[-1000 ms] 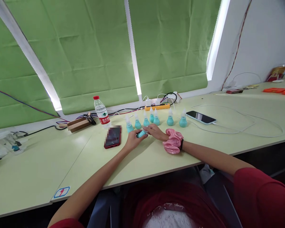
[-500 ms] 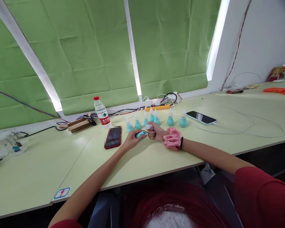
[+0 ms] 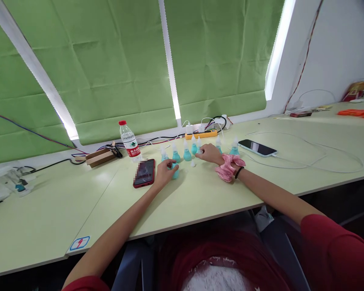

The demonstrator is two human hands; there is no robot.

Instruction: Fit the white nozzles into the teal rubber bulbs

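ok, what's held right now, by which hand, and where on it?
Left hand: a teal bulb, by its upper part. Right hand: at another bulb with a clear nozzle; can't tell whether it grips.

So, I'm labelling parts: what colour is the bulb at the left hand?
The bulb is turquoise, clearest in head view.

Red sleeves [image 3: 336,242]; pink scrunchie [image 3: 227,168]

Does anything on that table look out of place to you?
Yes: a small whitish piece lies loose on the table, and the turquoise bulb in the left hand shows no pointed tip, unlike the upright bottles beyond.
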